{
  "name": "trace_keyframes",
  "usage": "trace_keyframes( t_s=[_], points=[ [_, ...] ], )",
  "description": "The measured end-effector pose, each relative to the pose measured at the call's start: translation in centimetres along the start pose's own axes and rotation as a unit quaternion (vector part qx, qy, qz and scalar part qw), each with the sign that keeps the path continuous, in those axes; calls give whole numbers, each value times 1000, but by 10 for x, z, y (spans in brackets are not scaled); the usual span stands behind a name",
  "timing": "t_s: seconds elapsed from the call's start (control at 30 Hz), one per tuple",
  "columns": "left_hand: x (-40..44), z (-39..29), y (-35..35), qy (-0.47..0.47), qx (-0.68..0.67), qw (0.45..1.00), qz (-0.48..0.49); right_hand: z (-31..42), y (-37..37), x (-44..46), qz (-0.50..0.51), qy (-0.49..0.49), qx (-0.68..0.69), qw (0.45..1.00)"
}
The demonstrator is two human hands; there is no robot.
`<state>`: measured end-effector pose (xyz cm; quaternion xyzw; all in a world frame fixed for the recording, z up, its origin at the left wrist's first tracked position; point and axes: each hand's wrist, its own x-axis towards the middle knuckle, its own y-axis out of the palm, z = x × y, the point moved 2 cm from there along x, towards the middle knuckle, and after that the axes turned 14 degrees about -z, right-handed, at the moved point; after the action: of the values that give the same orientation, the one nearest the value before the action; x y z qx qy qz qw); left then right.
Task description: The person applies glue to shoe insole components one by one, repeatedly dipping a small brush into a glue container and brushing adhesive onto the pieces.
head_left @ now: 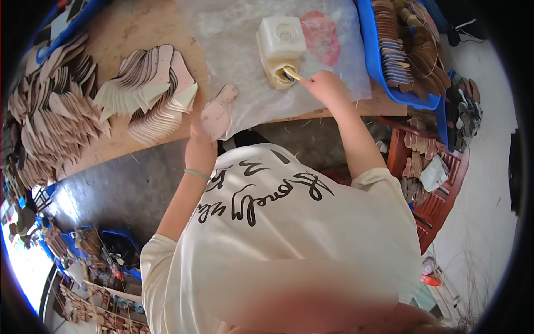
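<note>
The jug (282, 40) opens toward the right hand (325, 88), seemingly for easy reach; its fingers grip a brush (296, 76) tilted inside. Left of the jug, left hand (201, 147) fingers grasp an insole (218, 115), likely keeping its face uncovered.

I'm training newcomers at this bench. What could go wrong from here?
The brush in the right hand may drip on the plastic sheet if lifted carelessly from the white container. The left hand, holding a pinkish piece near the fanned pieces, might knock them askew.
</note>
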<state>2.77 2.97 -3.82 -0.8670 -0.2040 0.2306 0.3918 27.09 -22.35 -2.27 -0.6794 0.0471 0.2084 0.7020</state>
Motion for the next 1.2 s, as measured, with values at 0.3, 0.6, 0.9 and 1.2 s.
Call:
trace_keyframes(
  t_s=[0.3,0.6,0.9,1.2],
  points=[
    [-2,17,-17,-29,-79,996,-41,-3,-16,-6,26,-38,-14,999],
    [-11,8,-12,-350,-305,862,204,-25,-1,-25,19,-18,62,998],
    [13,18,12,-495,-350,761,228,2,32,-67,66,-35,272,959],
    [25,27,9,-536,-366,724,233,49,106,-107,220,-79,408,882]
  ],
)
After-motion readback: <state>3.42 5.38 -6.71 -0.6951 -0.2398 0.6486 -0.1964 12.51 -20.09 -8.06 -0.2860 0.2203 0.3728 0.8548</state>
